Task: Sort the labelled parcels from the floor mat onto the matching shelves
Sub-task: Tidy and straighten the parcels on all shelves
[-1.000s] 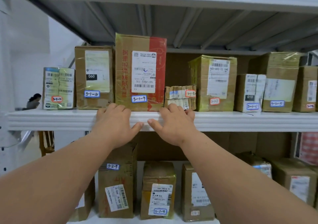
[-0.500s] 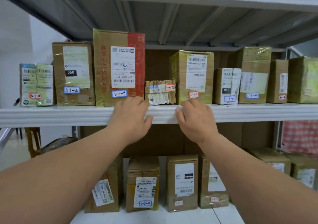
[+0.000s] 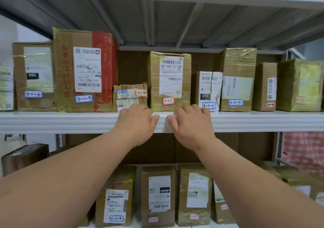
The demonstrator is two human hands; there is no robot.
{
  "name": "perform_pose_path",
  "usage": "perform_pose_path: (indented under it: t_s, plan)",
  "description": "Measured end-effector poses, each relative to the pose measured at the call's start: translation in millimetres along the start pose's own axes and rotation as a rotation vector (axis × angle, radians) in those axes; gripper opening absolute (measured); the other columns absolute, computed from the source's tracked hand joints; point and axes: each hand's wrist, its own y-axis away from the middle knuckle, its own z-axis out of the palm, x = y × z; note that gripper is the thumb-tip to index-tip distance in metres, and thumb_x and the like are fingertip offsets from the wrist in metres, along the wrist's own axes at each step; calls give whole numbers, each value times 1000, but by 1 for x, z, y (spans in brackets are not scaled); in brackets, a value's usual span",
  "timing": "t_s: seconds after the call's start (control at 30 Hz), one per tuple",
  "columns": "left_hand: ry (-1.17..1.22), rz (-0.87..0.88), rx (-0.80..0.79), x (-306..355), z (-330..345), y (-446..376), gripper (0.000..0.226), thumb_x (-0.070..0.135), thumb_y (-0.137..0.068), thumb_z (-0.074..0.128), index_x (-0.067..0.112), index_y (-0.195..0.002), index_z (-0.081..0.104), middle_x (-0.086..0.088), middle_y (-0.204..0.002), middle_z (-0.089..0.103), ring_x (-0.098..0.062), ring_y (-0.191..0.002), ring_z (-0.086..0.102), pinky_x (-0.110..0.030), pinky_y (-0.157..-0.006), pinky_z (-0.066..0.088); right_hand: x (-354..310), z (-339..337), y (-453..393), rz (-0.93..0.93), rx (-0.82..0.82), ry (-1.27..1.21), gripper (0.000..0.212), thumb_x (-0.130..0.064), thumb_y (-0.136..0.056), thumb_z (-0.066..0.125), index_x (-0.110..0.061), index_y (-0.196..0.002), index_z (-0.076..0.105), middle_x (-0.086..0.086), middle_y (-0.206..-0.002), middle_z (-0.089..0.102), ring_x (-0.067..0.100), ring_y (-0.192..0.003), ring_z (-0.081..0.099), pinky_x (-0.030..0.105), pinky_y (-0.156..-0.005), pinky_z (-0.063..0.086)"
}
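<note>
Fingertips [image 3: 130,107] hidden over shelf edge [image 3: 70,121].

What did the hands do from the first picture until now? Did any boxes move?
Both hands slid to the right along the shelf edge. The left hand went from under the 3-1-9 box to under the 3-1-8 box, and the right hand from 3-1-8 to between the 3-1-7 box and 3-1-6 box. They hold nothing. The boxes stayed in their row.
</note>
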Motion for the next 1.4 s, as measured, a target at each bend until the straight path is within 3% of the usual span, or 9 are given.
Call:
perform_pose_path:
  t_s: [0.23,0.57,0.77,0.9,1.03,1.2,1.4]
  plan:
    - [-48,-105,-64,11,2,-13,59,57,-100,14,29,-135,53,0,-134,49,-23,-126,39,-49,-97,36,4,8,-5,-53,35,-23,57,-59,-98,19,-24,-103,63,-4,-107,63,19,-105,49,44,-89,33]
    - [25,-130,11,7,4,-8,60,59,-97,18,30,-135,55,-1,-128,49,-23,-123,40,-48,-99,40,7,10,-7,-76,-6,-11,63,-65,-95,13,-25,-108,61,-4,-114,60,20,-109,47,46,-89,32]
    - [43,-160,-43,10,-1,-10,54,52,-102,15,33,-132,56,2,-106,40,-21,-116,39,-45,-95,36,3,0,-16,-96,-64,-29,76,-68,-93,5,-22,-112,63,0,-124,60,24,-120,46,49,-94,32]
    - [30,-171,-55,12,-3,-9,56,52,-102,11,36,-135,54,3,-105,38,-21,-115,38,-45,-95,36,6,2,-17,-105,-73,-102,66,-62,-97,13,-23,-116,63,-1,-125,58,22,-121,45,47,-95,33]
    - [12,-185,-65,14,-3,-10,58,53,-102,9,35,-137,52,-2,-116,44,-24,-120,37,-47,-98,36,31,2,-14,33,25,-169,50,-47,-100,25,-19,-113,64,2,-114,60,24,-109,49,44,-92,38]
    - [-14,-213,-90,16,-2,-14,62,55,-101,8,31,-131,57,-5,-119,44,-26,-122,37,-50,-98,37,71,5,-1,180,136,-80,59,-47,-93,17,-18,-94,68,1,-97,61,26,-98,51,42,-86,36]
    - [8,-215,21,26,5,-14,55,49,-103,15,21,-121,59,2,-106,33,-23,-114,39,-48,-95,36,84,1,3,115,22,-28,60,-51,-101,15,-22,-102,68,-4,-105,61,21,-104,49,41,-94,32]
